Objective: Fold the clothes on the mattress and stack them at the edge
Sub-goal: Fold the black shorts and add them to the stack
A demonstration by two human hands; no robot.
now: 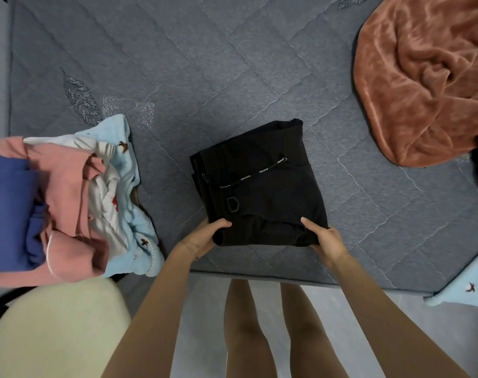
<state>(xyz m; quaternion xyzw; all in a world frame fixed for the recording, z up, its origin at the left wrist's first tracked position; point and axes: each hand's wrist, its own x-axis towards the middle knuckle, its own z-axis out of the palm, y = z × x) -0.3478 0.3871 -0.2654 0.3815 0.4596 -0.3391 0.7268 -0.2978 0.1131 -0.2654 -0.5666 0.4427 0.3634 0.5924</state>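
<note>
The grey quilted mattress [232,64] fills the frame, and your folded black garment [267,192] lies at lower centre, near its front edge. Your left hand [202,237] and right hand [325,238] grip the garment's near corners, thumbs on top. A heap of clothes [68,200] sits at the left, a brown blanket [423,77] at the upper right.

A grey quilted mattress [232,64], stitched in wavy diamond lines with leaf motifs [79,96], fills the frame under soft, even light. Its near edge meets a pale floor [205,309]. A cream rounded seat [57,331] stands at lower left, near the mattress corner.
</note>
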